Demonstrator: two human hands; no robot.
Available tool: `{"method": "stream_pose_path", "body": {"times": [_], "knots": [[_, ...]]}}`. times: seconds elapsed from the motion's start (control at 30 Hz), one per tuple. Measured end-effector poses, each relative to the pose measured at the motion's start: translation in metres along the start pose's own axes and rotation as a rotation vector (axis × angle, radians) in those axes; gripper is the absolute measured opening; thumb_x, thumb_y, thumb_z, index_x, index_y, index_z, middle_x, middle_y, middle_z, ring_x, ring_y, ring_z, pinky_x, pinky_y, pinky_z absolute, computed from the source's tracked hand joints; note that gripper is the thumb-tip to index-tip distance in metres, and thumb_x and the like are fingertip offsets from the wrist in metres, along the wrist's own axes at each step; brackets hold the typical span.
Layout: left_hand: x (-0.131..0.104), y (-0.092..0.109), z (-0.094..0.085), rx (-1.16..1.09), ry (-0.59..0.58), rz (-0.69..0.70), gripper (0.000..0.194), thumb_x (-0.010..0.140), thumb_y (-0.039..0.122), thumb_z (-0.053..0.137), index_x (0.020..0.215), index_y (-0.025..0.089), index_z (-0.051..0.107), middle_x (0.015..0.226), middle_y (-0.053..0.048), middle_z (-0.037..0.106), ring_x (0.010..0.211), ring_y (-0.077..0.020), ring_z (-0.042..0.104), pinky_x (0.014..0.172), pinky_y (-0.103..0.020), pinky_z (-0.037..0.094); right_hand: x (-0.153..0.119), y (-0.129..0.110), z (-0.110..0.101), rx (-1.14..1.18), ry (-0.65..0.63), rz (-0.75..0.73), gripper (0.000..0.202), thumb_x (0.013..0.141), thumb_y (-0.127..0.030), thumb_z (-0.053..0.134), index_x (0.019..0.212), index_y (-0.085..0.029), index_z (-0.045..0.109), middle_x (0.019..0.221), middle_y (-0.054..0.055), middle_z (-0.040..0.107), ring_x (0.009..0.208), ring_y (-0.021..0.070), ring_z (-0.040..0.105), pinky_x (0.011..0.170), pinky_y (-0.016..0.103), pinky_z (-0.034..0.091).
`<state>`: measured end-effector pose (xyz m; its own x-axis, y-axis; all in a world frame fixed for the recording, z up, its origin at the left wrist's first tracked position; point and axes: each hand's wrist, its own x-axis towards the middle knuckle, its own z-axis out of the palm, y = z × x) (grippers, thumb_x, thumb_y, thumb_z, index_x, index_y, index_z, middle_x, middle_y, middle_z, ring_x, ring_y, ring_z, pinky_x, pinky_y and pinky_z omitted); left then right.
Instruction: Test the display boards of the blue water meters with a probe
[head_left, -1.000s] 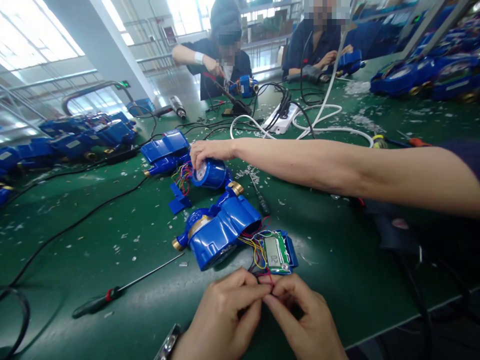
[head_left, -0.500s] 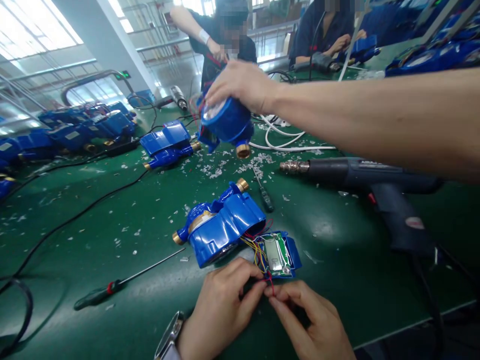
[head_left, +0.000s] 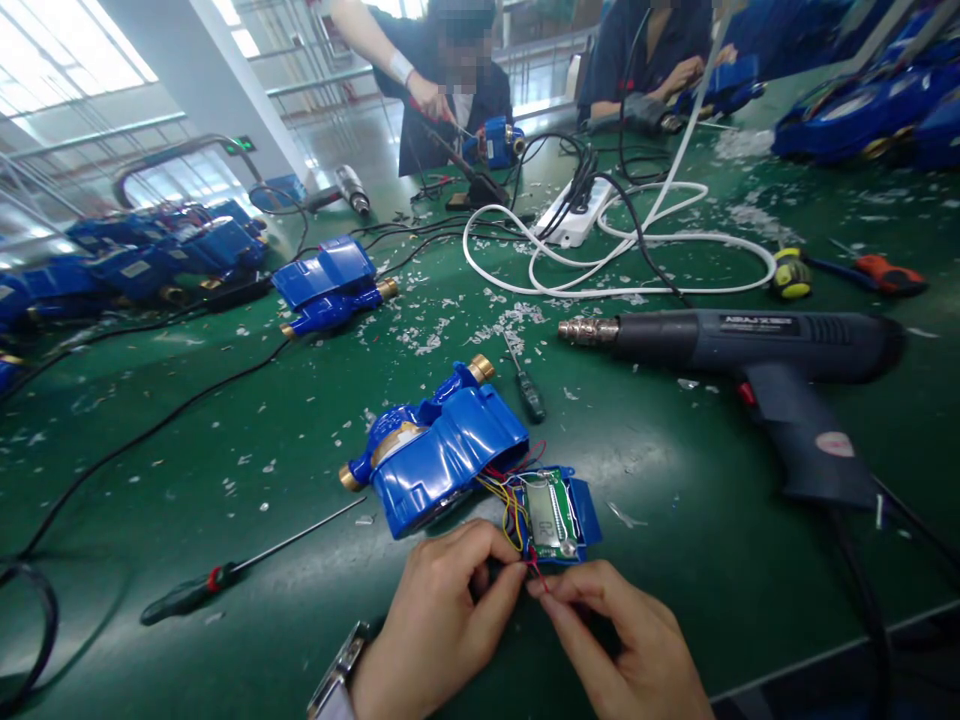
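Observation:
A blue water meter (head_left: 450,450) with brass ends lies on the green table in front of me. Yellow, red and white wires run from it to a circuit board (head_left: 550,515) with a small display, set in a blue cover. Just below the board, my left hand (head_left: 450,610) pinches a red wire (head_left: 537,572) between thumb and forefinger. My right hand (head_left: 619,630) grips the same thin red wire close by, its fingertips nearly touching the left ones. The wire's very tip is hidden by my fingers.
A heat gun (head_left: 720,345) lies at right, screwdrivers (head_left: 187,592) at left and beyond the meter. Another meter (head_left: 330,285) stands further back. White cable (head_left: 600,290) loops near a power strip (head_left: 574,215). Plastic scraps litter the table; two people work across it.
Another person's arm, which was carrying a blue meter across the table from the right, has left the view. My hands stay on the red wire almost unmoved.

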<state>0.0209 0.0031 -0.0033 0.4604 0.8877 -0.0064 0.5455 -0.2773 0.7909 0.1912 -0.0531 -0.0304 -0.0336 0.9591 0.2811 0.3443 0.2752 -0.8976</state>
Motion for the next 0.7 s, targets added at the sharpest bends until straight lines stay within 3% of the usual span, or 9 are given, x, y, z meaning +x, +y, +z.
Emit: {"method": "stream_pose_path", "body": {"times": [0.7], "knots": [[0.0008, 0.001, -0.0026, -0.139, -0.061, -0.113, 0.016, 0.089, 0.023, 0.054, 0.076, 0.018, 0.062, 0.064, 0.002, 0.061, 0.053, -0.0084, 0.051, 0.05, -0.019, 0.036, -0.0003, -0.0009, -0.0004, -0.017, 0.006, -0.008, 0.013, 0.091, -0.012, 0.052, 0.089, -0.024, 0.056, 0.081, -0.006, 0.068, 0.07, 0.0091, 0.067, 0.064, 0.017, 0.052]]}}
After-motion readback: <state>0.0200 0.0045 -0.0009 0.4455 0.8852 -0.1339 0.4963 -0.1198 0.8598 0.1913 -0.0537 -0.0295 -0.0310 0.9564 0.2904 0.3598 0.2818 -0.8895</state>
